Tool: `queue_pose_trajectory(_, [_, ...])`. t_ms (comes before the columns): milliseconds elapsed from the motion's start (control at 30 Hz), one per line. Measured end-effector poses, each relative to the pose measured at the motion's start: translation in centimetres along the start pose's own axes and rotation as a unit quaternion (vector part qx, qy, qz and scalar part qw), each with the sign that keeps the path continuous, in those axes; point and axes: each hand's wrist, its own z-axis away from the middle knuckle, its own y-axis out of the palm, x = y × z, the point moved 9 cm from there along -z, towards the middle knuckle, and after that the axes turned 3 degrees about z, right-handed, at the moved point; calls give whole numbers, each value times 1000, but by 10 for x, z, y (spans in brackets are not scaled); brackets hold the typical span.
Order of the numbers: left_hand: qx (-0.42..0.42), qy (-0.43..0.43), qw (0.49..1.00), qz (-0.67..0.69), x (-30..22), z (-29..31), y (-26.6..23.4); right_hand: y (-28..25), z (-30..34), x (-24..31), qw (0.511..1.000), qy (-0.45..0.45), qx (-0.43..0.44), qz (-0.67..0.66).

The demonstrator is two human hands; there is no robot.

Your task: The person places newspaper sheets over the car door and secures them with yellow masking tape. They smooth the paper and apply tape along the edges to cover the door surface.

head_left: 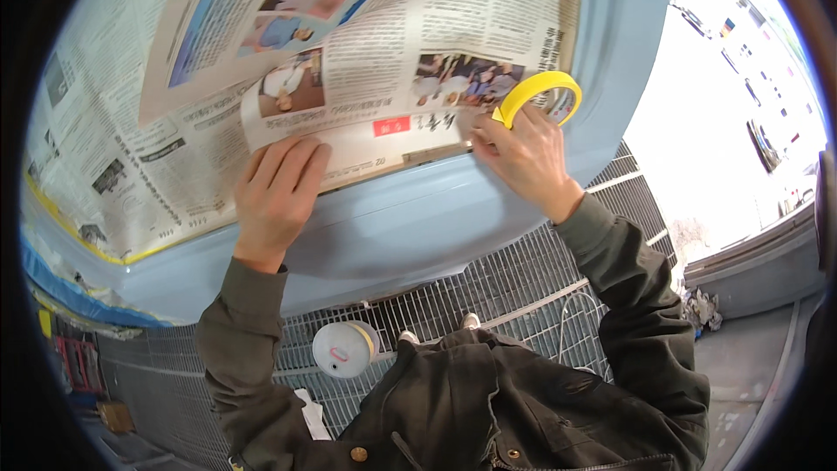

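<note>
We see the left hand (277, 196) laid flat, fingers together and extended, pressing the lower edge of a newspaper (392, 70) against a smooth, pale blue panel (410, 227). The right hand (521, 155) grips a yellow tape roll (538, 92), a thin ring with a hollow centre, its fingers curled on the rim and its fingertips touching the paper's lower right edge. The newspaper is thin, matt and creased, printed with columns and colour photographs; several sheets overlap, and the upper one bows outward. At left, more sheets cover the panel, bordered by a strip of yellow tape (83, 240) and crumpled blue film (70, 292). Below the panel we note a metal grating (514, 275) of fine parallel bars. On it stands a white round container (345, 349) with a closed lid bearing a pink oval mark; we cannot tell what it holds. Both sleeves (628, 270) are dark olive cloth, and a jacket with round brass buttons fills the lower edge.
</note>
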Motion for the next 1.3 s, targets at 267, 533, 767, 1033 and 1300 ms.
queue_pose_trajectory(267, [-13, -9, 1000, 12, 11, -15, -12, 6, -8, 26, 993, 103, -56, -35])
queue_pose_trajectory(533, [0, 33, 999, 43, 19, -18, -16, -5, 21, 8, 988, 122, -89, 41])
queue_pose_trajectory(767, [77, 34, 995, 59, 8, 5, 15, -13, 20, -16, 997, 56, -22, 53])
queue_pose_trajectory(1033, [171, -81, 963, 191, 5, 18, 50, 14, -6, -34, 970, -26, 235, 56])
queue_pose_trajectory(1300, [238, -153, 926, 251, 10, 19, 56, 17, -11, -34, 960, -56, 275, 13])
